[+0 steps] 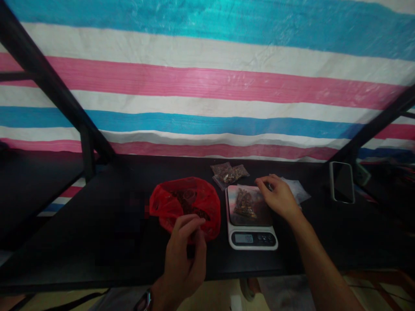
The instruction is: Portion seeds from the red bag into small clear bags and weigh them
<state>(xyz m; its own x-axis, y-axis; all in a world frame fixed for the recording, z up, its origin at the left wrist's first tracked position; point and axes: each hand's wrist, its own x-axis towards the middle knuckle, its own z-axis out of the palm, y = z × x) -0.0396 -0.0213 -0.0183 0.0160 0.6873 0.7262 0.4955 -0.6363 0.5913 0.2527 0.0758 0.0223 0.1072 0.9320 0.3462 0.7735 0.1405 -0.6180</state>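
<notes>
My left hand (186, 250) is over the near edge of a red plastic bag (164, 205), thumb and fingers bent together; any small thing between the tips is hidden. Inside the bag are brown dried pieces and a small clear cup (189, 196). A white digital scale (253, 247) stands to the right, its display reading what looks like 10.0. On its metal plate lies a clear small bag of dried brown pieces (245, 203). My right hand (279, 194) is at the plate's far right corner, thumb and finger drawn together; I cannot make out what they grip.
Several filled clear packets (228, 172) lie behind the scale. Empty-looking clear bags (296, 190) lie beyond my right hand. A phone (342, 182) leans at the right of the black table (129, 263). Dark metal bars (61, 90) slope at both sides before a striped sheet (207, 86).
</notes>
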